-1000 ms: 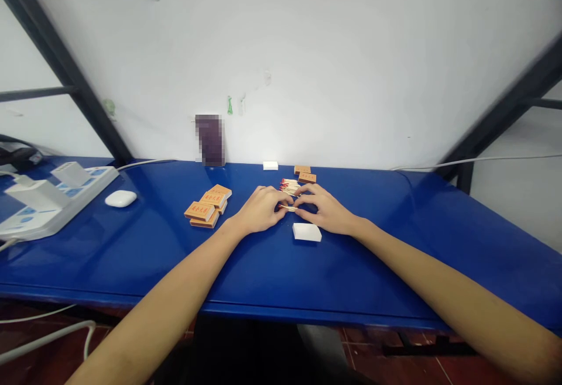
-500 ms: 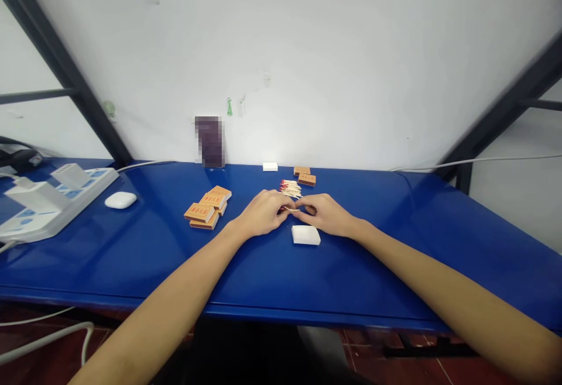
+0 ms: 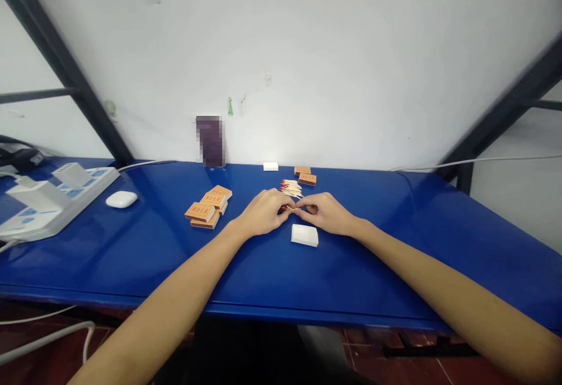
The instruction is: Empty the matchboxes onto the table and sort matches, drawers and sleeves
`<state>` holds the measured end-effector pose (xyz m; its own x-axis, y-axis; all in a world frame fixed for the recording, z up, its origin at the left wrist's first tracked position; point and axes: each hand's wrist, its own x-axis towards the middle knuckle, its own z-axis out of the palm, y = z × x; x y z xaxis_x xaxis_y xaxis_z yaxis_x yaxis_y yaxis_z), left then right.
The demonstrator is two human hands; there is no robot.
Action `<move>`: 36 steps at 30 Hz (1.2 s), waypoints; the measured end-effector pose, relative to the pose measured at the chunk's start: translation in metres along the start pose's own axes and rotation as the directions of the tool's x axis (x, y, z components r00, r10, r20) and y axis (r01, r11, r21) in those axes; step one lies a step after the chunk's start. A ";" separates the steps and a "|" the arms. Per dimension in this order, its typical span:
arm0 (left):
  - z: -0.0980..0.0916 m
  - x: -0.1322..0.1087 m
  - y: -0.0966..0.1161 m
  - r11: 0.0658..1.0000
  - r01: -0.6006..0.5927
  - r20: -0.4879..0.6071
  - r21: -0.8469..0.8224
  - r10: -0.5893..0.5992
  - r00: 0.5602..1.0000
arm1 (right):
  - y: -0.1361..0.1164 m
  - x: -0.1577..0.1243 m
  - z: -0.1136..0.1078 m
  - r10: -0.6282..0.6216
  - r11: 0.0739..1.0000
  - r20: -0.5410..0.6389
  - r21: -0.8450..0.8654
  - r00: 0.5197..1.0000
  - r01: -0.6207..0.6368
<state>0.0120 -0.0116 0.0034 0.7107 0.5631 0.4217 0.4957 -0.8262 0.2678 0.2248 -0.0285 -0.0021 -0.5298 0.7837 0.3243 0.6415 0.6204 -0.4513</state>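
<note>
1. Work on the matches [image 3: 293, 210] looks partway through, judging by how things lie: a few are between the person's hands, while a larger pile [image 3: 290, 188] lies loose on the table [image 3: 254, 274], its red heads mostly toward the left.
2. What seems done: those few have been set apart from the pile and brought together. How many there are, and how evenly they lie, cannot be told, since the fingers cover most of them.
3. What seems left: the pile, which no hand grips. A white box [image 3: 304, 234] sits just nearer the person than the hands, touched by neither; whether it holds anything cannot be told.
4. The left hand [image 3: 266, 213] has thumb and forefinger closed about the red-headed end of the matches.
5. The right hand [image 3: 327, 214] pinches the pale end with thumb and forefinger, its fingertips almost meeting the left's.
6. So the matches lie crosswise between the two pinches, with only a short stretch showing; the pile is just beyond the fingers.
7. Farther off, untouched, are a stack [image 3: 200, 212] of orange boxes to the left and a pair [image 3: 307, 179] near the wall.
</note>
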 end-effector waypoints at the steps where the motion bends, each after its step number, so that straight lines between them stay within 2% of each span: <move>1: 0.000 0.000 0.000 1.000 -0.001 0.001 -0.001 0.001 1.000 | 0.000 0.000 0.000 0.000 1.000 -0.004 -0.003 1.000 0.000; 13: -0.003 0.001 0.000 0.999 0.030 0.019 0.031 -0.030 0.999 | 0.001 0.001 0.002 -0.058 0.998 -0.069 -0.027 0.996 0.057; 30: 0.000 -0.003 -0.002 1.000 0.018 -0.011 0.005 -0.018 1.000 | 0.000 0.000 0.001 -0.064 0.998 -0.062 -0.004 0.996 0.064; 36: 0.000 -0.002 -0.004 1.000 0.026 -0.013 -0.012 -0.026 1.000 | 0.004 0.001 0.001 -0.085 0.994 -0.047 -0.076 0.995 0.082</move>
<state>0.0090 -0.0095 0.0014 0.6909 0.5842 0.4258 0.5081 -0.8114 0.2889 0.2262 -0.0249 -0.0049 -0.5563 0.7284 0.4000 0.6363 0.6829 -0.3587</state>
